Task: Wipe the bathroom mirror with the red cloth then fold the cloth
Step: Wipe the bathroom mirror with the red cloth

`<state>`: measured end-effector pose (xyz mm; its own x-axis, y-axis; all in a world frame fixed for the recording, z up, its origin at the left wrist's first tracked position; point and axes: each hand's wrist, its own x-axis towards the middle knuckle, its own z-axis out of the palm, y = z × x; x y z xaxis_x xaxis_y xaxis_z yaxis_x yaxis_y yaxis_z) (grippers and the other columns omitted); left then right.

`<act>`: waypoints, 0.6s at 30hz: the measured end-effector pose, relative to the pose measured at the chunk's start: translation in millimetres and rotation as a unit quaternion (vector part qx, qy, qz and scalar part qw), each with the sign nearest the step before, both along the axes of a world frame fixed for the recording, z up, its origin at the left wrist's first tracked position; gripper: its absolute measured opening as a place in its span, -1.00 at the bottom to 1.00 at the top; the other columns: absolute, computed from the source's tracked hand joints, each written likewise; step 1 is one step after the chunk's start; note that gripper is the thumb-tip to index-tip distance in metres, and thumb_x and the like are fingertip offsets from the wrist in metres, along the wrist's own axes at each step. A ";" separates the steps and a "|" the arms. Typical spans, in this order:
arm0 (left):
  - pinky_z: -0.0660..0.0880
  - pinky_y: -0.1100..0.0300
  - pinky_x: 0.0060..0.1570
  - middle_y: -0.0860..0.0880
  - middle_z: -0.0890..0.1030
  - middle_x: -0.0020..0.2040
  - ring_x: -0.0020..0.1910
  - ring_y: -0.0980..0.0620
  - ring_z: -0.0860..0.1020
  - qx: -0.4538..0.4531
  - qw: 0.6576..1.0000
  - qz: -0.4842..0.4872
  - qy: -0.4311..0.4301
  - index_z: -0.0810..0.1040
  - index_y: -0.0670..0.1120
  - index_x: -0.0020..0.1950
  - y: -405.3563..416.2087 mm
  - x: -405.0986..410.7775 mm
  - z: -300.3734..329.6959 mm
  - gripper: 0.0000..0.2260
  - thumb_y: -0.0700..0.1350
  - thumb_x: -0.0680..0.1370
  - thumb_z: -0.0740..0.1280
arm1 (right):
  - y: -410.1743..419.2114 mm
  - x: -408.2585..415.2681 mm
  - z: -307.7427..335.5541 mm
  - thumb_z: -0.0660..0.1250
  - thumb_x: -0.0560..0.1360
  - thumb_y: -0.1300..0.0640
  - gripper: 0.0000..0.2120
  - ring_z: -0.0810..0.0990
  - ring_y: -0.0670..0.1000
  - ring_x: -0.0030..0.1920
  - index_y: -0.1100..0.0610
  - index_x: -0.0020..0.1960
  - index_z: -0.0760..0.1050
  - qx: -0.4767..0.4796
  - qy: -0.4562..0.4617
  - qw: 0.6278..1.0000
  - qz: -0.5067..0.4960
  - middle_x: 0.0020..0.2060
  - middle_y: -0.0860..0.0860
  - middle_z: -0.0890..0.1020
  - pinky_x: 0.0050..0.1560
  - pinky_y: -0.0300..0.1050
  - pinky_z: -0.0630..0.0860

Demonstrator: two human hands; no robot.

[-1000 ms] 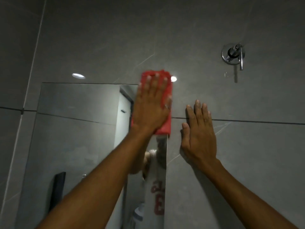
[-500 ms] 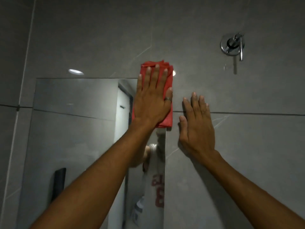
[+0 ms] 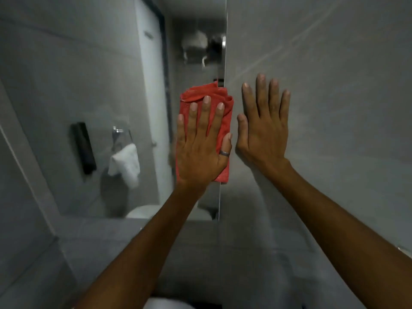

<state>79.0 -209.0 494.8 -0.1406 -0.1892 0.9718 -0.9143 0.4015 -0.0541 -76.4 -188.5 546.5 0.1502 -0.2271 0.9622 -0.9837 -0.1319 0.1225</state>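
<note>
Left hand (image 3: pixel 201 150) lies flat, fingers spread and extended, palm pressing the red cloth (image 3: pixel 209 103) against the mirror (image 3: pixel 66 85) at its right edge; nothing is clasped. The cloth is a bunched, soft-woven rectangle, creased at its top. A metal ring (image 3: pixel 224 153) sits on the thumb. Right hand (image 3: pixel 263 132) rests open and flat on the matte grey wall tile (image 3: pixel 334 108), just beside the cloth. The glass reflects a white towel (image 3: pixel 126 163)
</note>
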 end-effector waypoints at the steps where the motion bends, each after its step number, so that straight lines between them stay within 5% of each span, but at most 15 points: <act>1: 0.00 -0.25 0.65 -0.20 0.21 0.68 0.67 -0.15 -0.01 -0.004 1.000 -0.005 -0.006 -0.03 -0.05 0.68 0.1 0.1 -22.3 -0.39 0.13 0.74 0.14 | -0.3 -0.5 -17.4 -0.03 0.70 -0.04 -0.44 0.07 0.30 0.63 0.16 0.64 0.09 0.007 0.005 1.000 -0.005 0.62 0.26 0.15 0.60 0.32 -0.04; 5: -0.05 -0.20 0.66 -0.13 0.15 0.70 0.70 -0.19 0.06 0.034 0.999 -0.015 -0.005 0.00 0.00 0.71 2.8 0.4 -109.4 -0.38 0.14 0.72 0.14 | -2.6 0.1 -77.1 0.06 0.68 -0.03 -0.43 0.04 0.18 0.59 0.15 0.63 0.11 0.019 0.007 1.000 -0.018 0.59 0.26 0.25 0.58 0.34 0.03; 11: -0.15 -0.14 0.69 -0.02 -0.13 0.75 0.73 -0.09 -0.11 0.066 0.996 -0.001 -0.054 -0.08 0.06 0.73 7.6 10.5 -222.8 -0.34 0.22 0.72 0.10 | -1.1 0.7 -87.1 0.07 0.67 -0.02 -0.42 -0.06 0.15 0.61 0.14 0.64 0.08 0.015 0.013 1.000 -0.024 0.60 0.24 0.22 0.60 0.28 -0.05; 15: 0.15 -0.21 0.59 -0.06 0.10 0.72 0.67 -0.15 0.14 0.103 0.994 -0.024 -0.021 0.13 0.07 0.70 14.0 7.3 -199.7 -0.40 0.19 0.68 0.18 | 7.9 -2.6 -83.0 0.02 0.67 -0.01 -0.40 -0.25 0.07 0.64 0.15 0.65 0.02 0.052 0.009 0.998 0.018 0.63 0.23 0.12 0.62 0.22 -0.16; 18: 0.17 -0.29 0.59 -0.14 0.17 0.69 0.66 -0.22 0.20 0.075 0.997 -0.024 -0.004 0.06 0.02 0.72 8.9 1.4 -122.2 -0.36 0.16 0.69 0.19 | 12.8 -6.8 -56.7 0.05 0.66 0.00 -0.39 -0.12 0.13 0.65 0.22 0.63 0.07 0.048 0.008 0.996 0.079 0.63 0.25 0.10 0.64 0.17 -0.17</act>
<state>80.4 -200.1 372.5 -0.1606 -0.3255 0.9318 -0.8938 0.4485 0.0026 -83.2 -175.7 489.8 0.2056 -0.2905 0.9345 -0.9480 -0.2960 0.1166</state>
